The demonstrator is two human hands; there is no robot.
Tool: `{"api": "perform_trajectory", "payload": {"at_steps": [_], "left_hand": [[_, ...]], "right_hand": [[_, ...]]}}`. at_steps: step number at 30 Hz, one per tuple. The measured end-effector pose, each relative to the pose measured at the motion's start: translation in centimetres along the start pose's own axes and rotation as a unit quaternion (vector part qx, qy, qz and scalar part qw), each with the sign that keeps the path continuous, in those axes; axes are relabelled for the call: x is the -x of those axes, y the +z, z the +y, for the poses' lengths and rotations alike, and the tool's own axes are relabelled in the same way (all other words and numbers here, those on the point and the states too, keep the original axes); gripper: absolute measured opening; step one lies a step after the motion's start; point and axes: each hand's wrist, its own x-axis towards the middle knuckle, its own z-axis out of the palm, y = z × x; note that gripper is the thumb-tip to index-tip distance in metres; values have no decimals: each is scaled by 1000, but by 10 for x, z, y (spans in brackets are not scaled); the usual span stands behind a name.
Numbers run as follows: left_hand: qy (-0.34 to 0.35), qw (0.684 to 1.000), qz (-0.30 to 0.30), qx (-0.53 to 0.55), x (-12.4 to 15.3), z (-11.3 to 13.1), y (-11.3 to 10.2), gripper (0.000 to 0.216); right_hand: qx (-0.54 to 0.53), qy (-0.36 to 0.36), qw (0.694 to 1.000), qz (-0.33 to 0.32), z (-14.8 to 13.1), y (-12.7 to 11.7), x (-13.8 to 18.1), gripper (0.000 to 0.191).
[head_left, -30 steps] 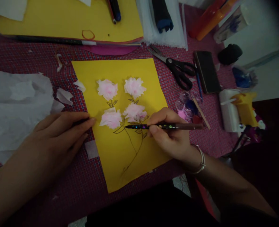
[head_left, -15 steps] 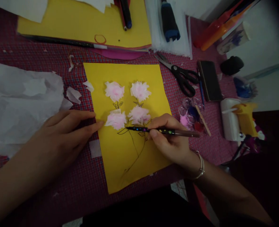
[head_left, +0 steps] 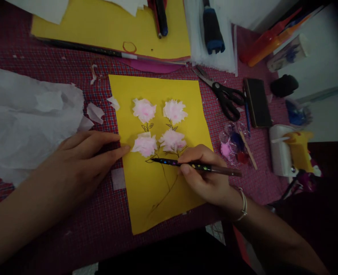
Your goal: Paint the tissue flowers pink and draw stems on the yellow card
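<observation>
A yellow sheet of paper [head_left: 146, 206] lies on the checked cloth, bearing several pale pink tissue-paper flowers [head_left: 144, 145] with dark drawn stems and leaves. My right hand [head_left: 204, 173] grips a dark felt-tip pen [head_left: 197, 166] dotted with coloured stars. Its tip meets the paper at a leaf outline just under the lower left flower. My left hand [head_left: 85, 164] lies flat with fingers stretched out, the fingertips on the sheet's left edge. Part of the drawing is hidden behind my right hand.
White tissue paper [head_left: 28, 118] and torn scraps lie at the left. Black-handled scissors [head_left: 224, 93], a phone [head_left: 257, 102] and a paint palette [head_left: 234, 143] are on the right. Behind the sheet sits more yellow paper [head_left: 100, 34]. A white container [head_left: 280, 151] stands at far right.
The whole view has shifted slightly, so things sit a little further right. The pen tip has moved a little left along the leaf outline. My left hand stays at the paper's edge.
</observation>
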Motion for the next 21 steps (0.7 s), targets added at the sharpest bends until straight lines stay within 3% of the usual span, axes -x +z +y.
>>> {"api": "perform_trajectory", "payload": {"at_steps": [21], "left_hand": [[-17,1000,3,4,8,-3,6,33]], "right_hand": [[-7,1,1000,31,0,-5,-3,10]]}}
